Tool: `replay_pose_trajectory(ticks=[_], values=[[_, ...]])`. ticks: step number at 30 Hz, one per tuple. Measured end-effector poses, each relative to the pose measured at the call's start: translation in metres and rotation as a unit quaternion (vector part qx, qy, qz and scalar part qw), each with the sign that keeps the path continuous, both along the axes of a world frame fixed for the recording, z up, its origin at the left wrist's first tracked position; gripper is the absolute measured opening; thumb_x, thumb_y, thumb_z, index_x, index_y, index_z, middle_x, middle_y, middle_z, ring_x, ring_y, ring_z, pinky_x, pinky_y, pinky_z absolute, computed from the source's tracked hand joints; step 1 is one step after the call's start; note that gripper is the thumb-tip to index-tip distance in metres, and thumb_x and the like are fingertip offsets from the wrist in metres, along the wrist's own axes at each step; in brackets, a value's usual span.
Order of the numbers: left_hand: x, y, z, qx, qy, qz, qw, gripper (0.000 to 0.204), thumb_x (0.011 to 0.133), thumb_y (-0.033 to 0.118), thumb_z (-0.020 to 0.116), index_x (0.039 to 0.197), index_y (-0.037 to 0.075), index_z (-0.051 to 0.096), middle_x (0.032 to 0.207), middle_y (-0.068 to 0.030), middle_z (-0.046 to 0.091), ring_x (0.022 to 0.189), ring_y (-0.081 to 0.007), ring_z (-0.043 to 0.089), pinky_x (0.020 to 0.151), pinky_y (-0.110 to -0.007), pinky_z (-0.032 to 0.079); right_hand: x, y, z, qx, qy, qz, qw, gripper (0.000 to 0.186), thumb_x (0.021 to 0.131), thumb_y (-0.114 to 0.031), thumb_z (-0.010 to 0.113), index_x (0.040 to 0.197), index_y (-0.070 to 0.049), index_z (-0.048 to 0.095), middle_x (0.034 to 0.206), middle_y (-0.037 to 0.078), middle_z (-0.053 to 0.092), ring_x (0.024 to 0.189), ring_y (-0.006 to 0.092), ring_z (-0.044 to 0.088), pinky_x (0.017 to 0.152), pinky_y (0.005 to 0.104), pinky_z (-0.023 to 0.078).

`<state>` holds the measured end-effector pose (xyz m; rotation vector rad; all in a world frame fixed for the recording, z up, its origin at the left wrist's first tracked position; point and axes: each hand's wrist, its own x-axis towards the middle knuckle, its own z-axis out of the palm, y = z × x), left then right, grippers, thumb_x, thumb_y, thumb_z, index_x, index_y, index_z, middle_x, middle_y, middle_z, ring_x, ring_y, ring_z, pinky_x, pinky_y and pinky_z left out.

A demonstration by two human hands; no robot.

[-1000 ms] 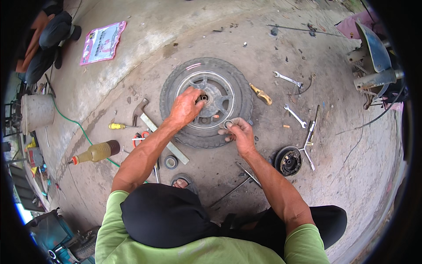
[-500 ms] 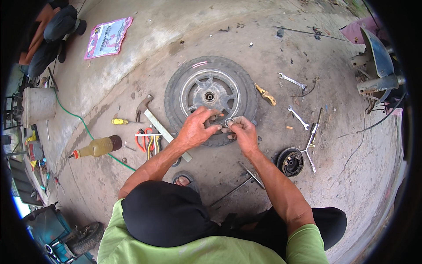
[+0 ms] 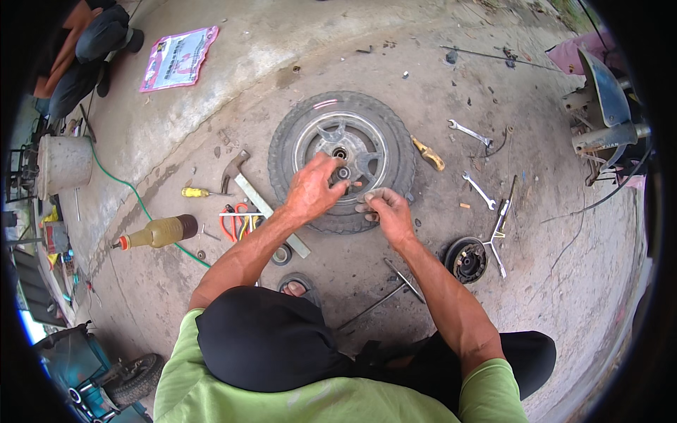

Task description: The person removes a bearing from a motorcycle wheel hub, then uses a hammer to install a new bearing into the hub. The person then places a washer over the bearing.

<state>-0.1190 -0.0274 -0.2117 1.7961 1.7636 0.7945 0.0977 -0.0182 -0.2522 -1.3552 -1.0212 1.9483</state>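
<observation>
A wheel with a black tyre [image 3: 300,116] and a grey spoked rim lies flat on the ground before me. My left hand [image 3: 315,189] is over the near part of its hub, fingers curled round a small round bearing [image 3: 343,173] just short of the hub hole [image 3: 340,154]. A small orange-brown stub [image 3: 357,184] shows by its fingertips. My right hand [image 3: 388,211] hovers above the near right of the tyre with thumb and fingers pinched together; whatever they may hold is hidden.
Left of the wheel lie a hammer [image 3: 255,194], a yellow screwdriver [image 3: 195,192], pliers [image 3: 227,224] and an oil bottle [image 3: 156,233]. To the right are two spanners [image 3: 479,190], a yellow-handled tool [image 3: 428,153], a brake drum plate [image 3: 466,260] and a three-armed wrench [image 3: 493,247]. Another person's legs [image 3: 99,42] show far left.
My left hand has moved up and left toward the hub, with the bearing now in its fingers. Half a second ago a ring sat between both hands. The right hand has shifted only slightly.
</observation>
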Motion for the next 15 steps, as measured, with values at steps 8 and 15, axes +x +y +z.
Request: replay_pose_trajectory(ticks=[8, 15], values=[[-0.028, 0.038, -0.008, -0.051, 0.074, -0.01, 0.996, 0.039, 0.087, 0.021, 0.076, 0.123, 0.007, 0.071, 0.116, -0.0184, 0.064, 0.11, -0.0404, 0.065, 0.094, -0.049, 0.053, 0.001, 0.001, -0.006, 0.005, 0.007, 0.017, 1.0, 0.018, 0.1, -0.021, 0.067, 0.103, -0.003, 0.07, 0.099, 0.005, 0.076, 0.089, 0.0157, 0.076, 0.069, 0.0275, 0.054], [-0.025, 0.047, -0.01, -0.079, 0.098, -0.018, 0.992, 0.037, 0.088, 0.022, 0.076, 0.122, 0.007, 0.072, 0.118, -0.0198, 0.065, 0.112, -0.0414, 0.065, 0.095, -0.05, 0.053, 0.004, 0.002, -0.007, 0.01, 0.008, 0.022, 1.0, 0.019, 0.1, -0.019, 0.066, 0.103, -0.001, 0.071, 0.098, 0.007, 0.077, 0.087, 0.0162, 0.076, 0.066, 0.0269, 0.054]])
